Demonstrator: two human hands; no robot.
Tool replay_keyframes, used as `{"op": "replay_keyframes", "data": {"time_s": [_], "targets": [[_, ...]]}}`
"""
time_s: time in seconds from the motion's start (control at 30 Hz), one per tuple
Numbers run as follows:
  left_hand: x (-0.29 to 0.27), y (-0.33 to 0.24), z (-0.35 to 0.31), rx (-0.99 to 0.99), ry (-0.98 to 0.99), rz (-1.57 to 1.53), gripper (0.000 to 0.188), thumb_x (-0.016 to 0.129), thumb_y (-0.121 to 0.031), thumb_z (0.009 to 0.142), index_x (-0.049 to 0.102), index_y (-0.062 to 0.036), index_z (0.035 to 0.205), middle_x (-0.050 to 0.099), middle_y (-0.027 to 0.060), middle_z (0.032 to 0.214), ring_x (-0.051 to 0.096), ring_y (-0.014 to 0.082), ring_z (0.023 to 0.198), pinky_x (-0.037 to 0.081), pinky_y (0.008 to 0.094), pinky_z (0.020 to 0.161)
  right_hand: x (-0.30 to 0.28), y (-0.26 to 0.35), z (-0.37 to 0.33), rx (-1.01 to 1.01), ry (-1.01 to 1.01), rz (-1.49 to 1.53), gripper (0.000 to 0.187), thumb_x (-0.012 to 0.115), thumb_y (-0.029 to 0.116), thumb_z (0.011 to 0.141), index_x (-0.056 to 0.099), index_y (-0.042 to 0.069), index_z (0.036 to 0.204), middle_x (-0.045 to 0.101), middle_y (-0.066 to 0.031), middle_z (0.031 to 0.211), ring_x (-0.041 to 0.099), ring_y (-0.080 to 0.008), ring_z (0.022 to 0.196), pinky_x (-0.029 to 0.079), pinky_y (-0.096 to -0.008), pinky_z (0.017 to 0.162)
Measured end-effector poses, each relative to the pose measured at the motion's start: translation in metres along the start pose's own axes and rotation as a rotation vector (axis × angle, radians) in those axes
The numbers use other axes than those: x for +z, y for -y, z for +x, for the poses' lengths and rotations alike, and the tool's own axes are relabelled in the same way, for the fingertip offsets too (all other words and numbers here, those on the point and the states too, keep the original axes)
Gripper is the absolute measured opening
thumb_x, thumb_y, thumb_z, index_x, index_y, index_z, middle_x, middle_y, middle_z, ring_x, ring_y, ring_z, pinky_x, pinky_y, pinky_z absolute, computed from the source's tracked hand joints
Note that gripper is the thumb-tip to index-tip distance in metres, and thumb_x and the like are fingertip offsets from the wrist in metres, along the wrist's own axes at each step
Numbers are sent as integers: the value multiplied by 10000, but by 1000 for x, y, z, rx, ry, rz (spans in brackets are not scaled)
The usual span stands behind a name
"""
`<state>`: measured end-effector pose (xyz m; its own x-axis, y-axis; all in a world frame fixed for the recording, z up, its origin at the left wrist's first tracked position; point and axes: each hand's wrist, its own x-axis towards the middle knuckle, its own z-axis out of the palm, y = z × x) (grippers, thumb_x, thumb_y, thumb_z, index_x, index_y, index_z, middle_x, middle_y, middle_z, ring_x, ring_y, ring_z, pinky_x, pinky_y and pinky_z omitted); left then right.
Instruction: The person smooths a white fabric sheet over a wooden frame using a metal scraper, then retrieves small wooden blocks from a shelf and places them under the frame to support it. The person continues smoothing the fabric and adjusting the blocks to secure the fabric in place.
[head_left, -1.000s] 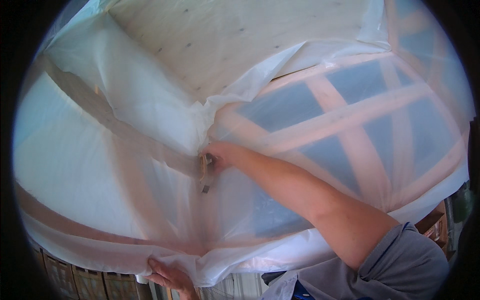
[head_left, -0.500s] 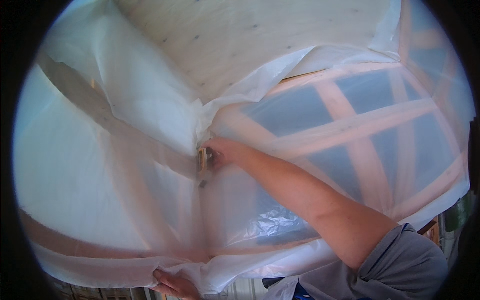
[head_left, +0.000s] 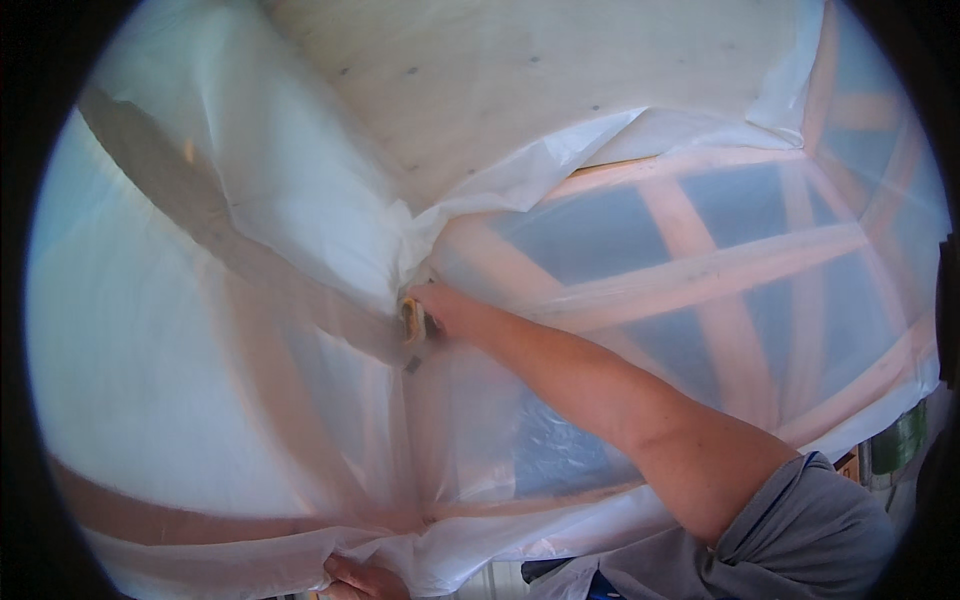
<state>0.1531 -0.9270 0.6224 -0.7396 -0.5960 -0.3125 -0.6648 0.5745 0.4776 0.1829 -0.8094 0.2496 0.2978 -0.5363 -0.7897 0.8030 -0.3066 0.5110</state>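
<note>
- Translucent plastic sheet (head_left: 250, 330) draped over wooden frame (head_left: 720, 270); pale plywood panel (head_left: 500, 80) above.
- Right hand (head_left: 435, 310) grips small tool (head_left: 412, 325) against sheet.
- Left hand (head_left: 365, 580) clutches sheet's lower edge.

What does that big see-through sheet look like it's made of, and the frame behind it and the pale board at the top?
The sheet looks like thin plastic film, milky and translucent: it creases, bunches and lets shapes show through. The frame behind seems to be bare wooden battens, pale pinkish-tan through the film. The board looks like unfinished plywood or similar, matte with small dark spots. The right hand grips a small yellowish tool; its material is unclear.
</note>
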Motion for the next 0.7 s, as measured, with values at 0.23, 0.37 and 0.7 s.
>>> {"op": "replay_keyframes", "data": {"time_s": [0.23,0.37,0.7], "targets": [[5,-2,4,-76,-59,179,524,470,-269,1011,293,10,1418,412,213,1387,470,301,1173,403,411,989,-5,8,7,131,1,30,276,622,253,837,585,50,1021,589,-111,995,586,-264,897,507,-446,721],[27,10,7,-205,-73,146,537,461,-277,1014,277,0,1436,402,205,1390,455,299,1179,411,406,966,-45,19,5,-172,299,-241,407,611,302,846,523,83,1178,556,-154,1149,606,-343,973,509,-503,822],[67,-92,15,452,332,538,462,479,-257,985,442,-2,1368,488,200,1364,503,313,1213,420,455,1009,-165,143,-125,-381,-240,-95,374,549,312,924,533,-9,1115,613,-144,1066,666,-299,927,581,-426,806]]}}
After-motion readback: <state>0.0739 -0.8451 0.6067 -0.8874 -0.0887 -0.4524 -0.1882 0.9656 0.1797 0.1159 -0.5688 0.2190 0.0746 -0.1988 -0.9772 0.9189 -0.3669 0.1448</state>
